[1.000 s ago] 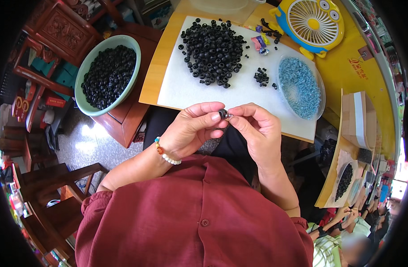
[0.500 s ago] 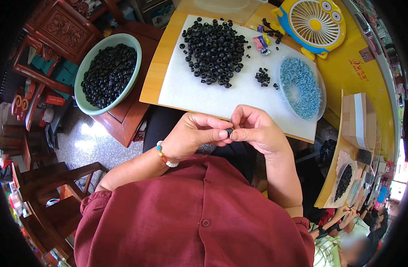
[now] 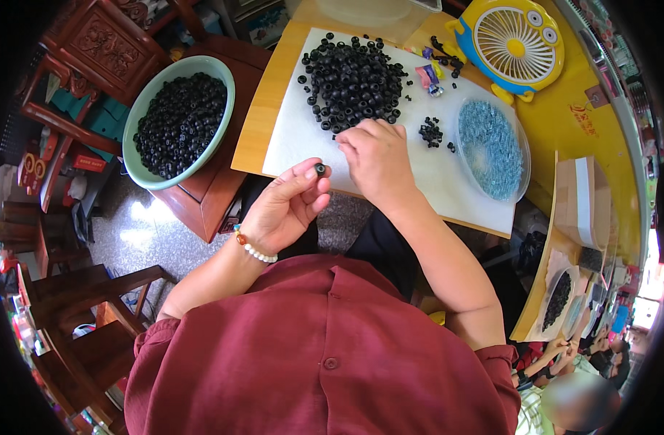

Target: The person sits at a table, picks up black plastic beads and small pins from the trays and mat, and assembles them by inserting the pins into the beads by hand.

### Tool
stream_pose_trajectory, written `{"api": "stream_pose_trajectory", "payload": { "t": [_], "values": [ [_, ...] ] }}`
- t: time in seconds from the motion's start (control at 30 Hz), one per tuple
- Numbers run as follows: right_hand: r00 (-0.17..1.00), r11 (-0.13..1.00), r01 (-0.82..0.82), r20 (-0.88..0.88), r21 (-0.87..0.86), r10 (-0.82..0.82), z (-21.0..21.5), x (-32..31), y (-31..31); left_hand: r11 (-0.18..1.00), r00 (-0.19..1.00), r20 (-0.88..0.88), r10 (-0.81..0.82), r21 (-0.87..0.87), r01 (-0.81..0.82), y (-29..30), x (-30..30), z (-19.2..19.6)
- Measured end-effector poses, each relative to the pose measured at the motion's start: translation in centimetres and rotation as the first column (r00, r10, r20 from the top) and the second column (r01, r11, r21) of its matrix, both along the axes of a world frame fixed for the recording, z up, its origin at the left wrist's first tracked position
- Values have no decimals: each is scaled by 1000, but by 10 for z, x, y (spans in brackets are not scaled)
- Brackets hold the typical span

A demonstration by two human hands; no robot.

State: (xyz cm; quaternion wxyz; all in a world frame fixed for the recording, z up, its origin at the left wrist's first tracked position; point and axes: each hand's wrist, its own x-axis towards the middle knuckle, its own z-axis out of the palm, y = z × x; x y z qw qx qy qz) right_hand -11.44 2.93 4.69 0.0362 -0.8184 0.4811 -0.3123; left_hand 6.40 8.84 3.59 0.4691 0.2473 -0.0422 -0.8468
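Observation:
My left hand [image 3: 285, 206] pinches one small black ring [image 3: 320, 169] between thumb and forefinger, just in front of the table's near edge. My right hand [image 3: 375, 159] lies palm down on the white sheet [image 3: 295, 138], fingers curled at the near side of a heap of black rings [image 3: 355, 80]; whether it holds one I cannot tell. A small cluster of black rings [image 3: 431, 132] lies to its right, next to a clear dish of pale blue pieces [image 3: 491, 148].
A green bowl full of black rings [image 3: 178, 119] stands on a low wooden stand at the left. A yellow desk fan [image 3: 511, 45] sits at the table's back right. A cardboard box [image 3: 582, 203] and other people's hands are at the right.
My hands were together in front of my chest. Now they have parted: the right has reached forward onto the sheet by the heap, and the left keeps the ring.

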Motion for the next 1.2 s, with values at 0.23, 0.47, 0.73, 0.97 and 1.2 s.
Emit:
{"api": "stream_pose_trajectory", "payload": {
  "t": [0.23,0.47,0.73,0.97,1.2],
  "values": [
    [917,997,77,-392,2,-70,0,28,-22,1000,1000,4,23,-3,-23,2,17,-5],
    [974,995,56,-224,82,-36,19,24,-16,999,999,18,36,30,-37,1,9,3],
    [580,656,-405,734,637,-354,23,-41,38,996,996,-17,-83,-25,83,1,-10,12],
    [131,541,-677,805,499,-579,45,-54,73,987,989,-34,-143,-73,140,6,-37,22],
    [75,590,-683,845,430,-529,54,-49,86,977,989,65,-136,-156,144,14,-45,35]
  ]
}}
